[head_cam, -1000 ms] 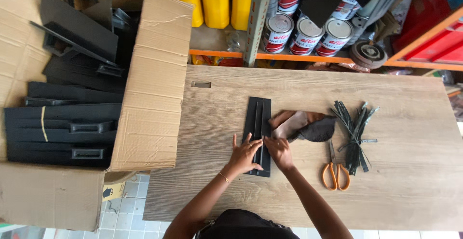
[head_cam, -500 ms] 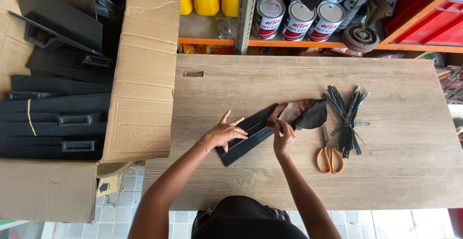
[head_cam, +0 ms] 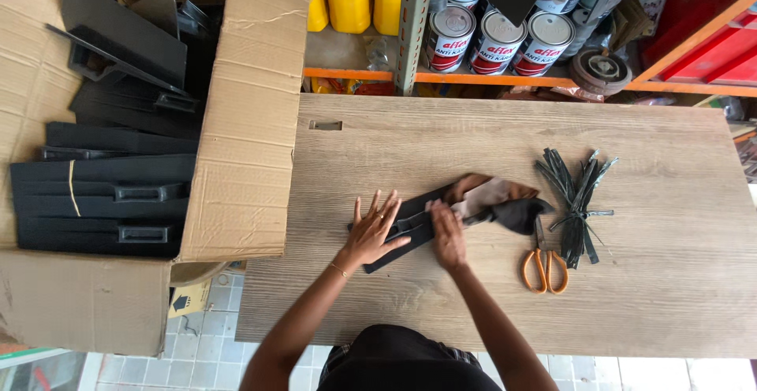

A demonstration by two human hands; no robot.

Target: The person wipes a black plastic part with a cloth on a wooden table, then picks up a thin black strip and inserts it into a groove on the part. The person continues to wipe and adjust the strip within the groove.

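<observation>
Wooden table (head_cam: 646, 296): scissors (head_cam: 542, 266) beside leather scraps (head_cam: 505, 202).

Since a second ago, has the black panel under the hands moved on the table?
Yes. The black panel has swung from straight up-and-down to a slant, its near end now pointing left, away from the orange scissors, with the left hand pressing it.

Bright even daylight, soft shadows, sharp focus, slight wide-angle distortion
</observation>
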